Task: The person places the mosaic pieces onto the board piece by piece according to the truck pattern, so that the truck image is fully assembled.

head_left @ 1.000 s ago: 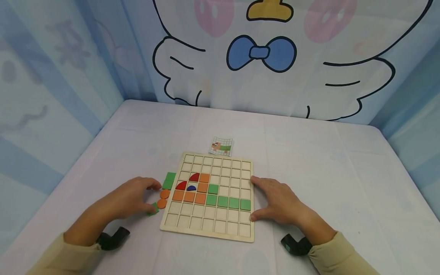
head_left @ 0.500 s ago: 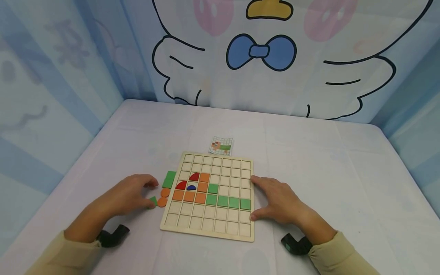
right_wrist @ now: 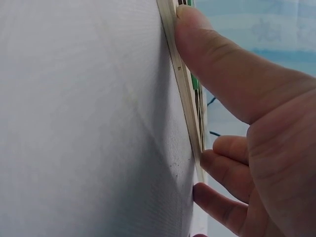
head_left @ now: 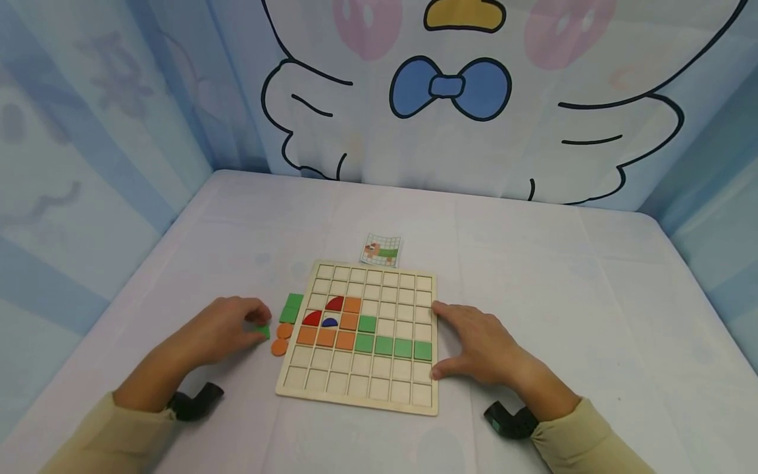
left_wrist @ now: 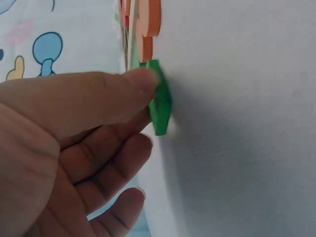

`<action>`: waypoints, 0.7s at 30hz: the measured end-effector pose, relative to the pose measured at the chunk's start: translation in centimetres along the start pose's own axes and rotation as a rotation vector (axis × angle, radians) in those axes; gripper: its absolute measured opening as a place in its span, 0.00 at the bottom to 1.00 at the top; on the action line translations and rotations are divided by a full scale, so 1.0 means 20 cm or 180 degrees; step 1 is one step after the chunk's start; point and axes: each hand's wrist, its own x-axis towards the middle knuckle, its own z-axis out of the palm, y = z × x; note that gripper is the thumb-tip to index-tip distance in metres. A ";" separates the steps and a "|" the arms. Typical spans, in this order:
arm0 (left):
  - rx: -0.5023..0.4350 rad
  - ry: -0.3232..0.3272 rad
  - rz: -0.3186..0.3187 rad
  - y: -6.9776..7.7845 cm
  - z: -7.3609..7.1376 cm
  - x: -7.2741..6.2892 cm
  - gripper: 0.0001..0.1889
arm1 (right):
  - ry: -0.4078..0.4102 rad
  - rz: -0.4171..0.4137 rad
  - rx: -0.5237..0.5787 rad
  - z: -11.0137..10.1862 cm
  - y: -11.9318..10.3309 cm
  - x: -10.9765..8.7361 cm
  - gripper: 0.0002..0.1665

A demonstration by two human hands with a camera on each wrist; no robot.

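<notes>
A green square tile is pinched between thumb and fingers of my left hand, left of the wooden grid board. In the left wrist view the tile is tilted on edge above the white cloth. Thumb and fingertips of my right hand touch the board's right edge, spread apart along it. In the right wrist view the right thumb lies against the board's rim. Red, blue, orange and green pieces fill some of the board's cells.
Two orange round tiles and two green square tiles lie against the board's left side. A small picture card lies just behind the board. A printed curtain hangs beyond the table's far edge.
My left hand has picked up the green tile, which lay by the orange rounds, and drawn it slightly left and away from me. The right hand stays at the board's edge.
</notes>
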 end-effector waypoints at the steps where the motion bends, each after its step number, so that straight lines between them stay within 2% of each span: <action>1: -0.0009 0.0015 -0.0005 0.00 0.00 0.00 0.16 | 0.0010 -0.0010 -0.0004 0.00 0.00 0.00 0.61; 10: -0.0008 0.0148 -0.0083 0.00 0.01 -0.01 0.19 | 0.0053 -0.0050 -0.0002 0.00 0.00 0.00 0.61; 21: 0.0025 0.0140 -0.0187 -0.04 -0.01 -0.02 0.20 | -0.0014 0.0010 0.0077 0.00 0.00 0.00 0.61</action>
